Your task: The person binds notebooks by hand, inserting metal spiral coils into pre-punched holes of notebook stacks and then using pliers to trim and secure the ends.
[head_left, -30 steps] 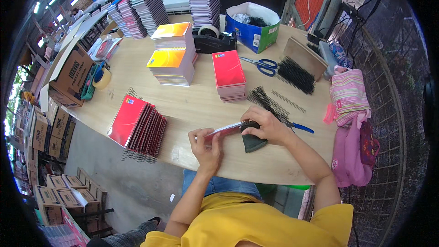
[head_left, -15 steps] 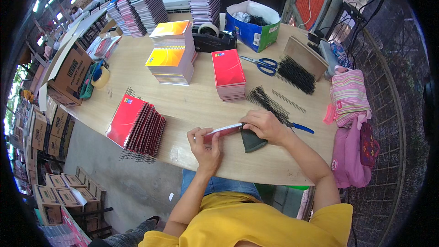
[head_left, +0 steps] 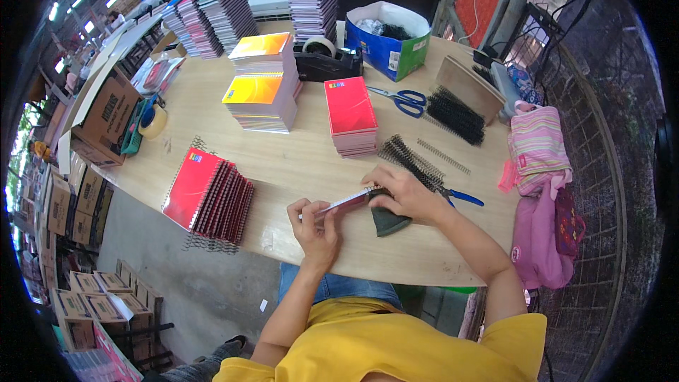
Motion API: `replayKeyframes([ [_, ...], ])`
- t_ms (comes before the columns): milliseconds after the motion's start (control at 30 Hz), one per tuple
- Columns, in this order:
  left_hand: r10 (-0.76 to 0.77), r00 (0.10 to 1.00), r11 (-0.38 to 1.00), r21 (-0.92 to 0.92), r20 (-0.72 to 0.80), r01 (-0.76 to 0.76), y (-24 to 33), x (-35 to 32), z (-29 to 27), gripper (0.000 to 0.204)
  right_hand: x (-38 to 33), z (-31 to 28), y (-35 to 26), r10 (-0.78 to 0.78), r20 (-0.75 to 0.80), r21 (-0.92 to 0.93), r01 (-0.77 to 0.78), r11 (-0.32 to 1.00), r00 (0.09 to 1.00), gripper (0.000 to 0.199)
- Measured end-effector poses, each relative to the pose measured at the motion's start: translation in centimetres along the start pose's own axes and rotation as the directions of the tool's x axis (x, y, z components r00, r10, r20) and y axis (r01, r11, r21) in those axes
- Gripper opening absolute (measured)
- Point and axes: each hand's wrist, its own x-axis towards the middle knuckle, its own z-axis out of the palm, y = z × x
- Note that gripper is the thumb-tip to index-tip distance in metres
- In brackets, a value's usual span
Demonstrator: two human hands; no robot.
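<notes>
Near the table's front edge, my left hand [head_left: 316, 232] grips a small red-covered notebook [head_left: 343, 206], held tilted with its pale punched edge upward. The fingers of my right hand [head_left: 404, 194] are closed at the notebook's far right corner, where a bit of dark spiral coil [head_left: 377, 189] shows; the fingertips partly hide it. Just under the right hand rests a dark green wedge-shaped block [head_left: 389, 223]. Blue-handled pliers [head_left: 463, 197] lie right of that hand, beside a bundle of dark spiral coils [head_left: 414, 163] and one single coil [head_left: 444, 155].
Left stands a stack of red notebooks with coils [head_left: 205, 194]. Farther back are a red notebook stack [head_left: 351, 117], yellow notebooks [head_left: 258, 99], scissors [head_left: 403, 101], more coils [head_left: 456, 117], a tape dispenser [head_left: 329, 64] and a blue-green box [head_left: 389, 42]. Pink bags [head_left: 541, 240] hang at the right edge.
My right hand has shifted slightly up and left along the notebook's corner, its fingers more raised. The left hand keeps its grip, and the view has moved a little.
</notes>
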Motion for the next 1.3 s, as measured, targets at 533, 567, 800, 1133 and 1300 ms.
replayKeyframes([
  [533, -0.016, 0.999, 0.998, -0.052, 0.052, 0.019, -0.4, 0.6, -0.1, 0.021, 0.5, 0.5, -1.3, 0.04, -0.111, -0.03, -0.043, 0.999, 0.993, 0.021],
  [567, 0.001, 0.999, 0.999, -0.048, 0.05, 0.001, -0.2, 0.7, -0.1, 0.019, 0.5, 0.5, -1.1, 0.058, -0.104, -0.022, -0.061, 0.998, 0.993, 0.02],
  [800, 0.047, 0.997, 0.999, -0.027, 0.068, -0.045, -1.5, 2.1, -0.2, 0.016, 1.1, 0.5, -1.0, 0.062, -0.057, -0.051, -0.065, 0.997, 0.996, 0.016],
  [1133, 0.01, 0.99, 0.996, -0.09, 0.143, 0.003, -2.1, 3.0, -0.6, 0.02, 1.9, 0.6, -2.2, -0.014, -0.002, -0.249, 0.013, 0.968, 1.0, 0.02],
  [1300, 0.016, 0.988, 0.991, -0.131, 0.155, 0.005, -2.1, 3.2, -0.7, 0.019, 1.9, 1.0, -2.1, 0.029, -0.001, -0.26, -0.028, 0.965, 1.0, 0.019],
])
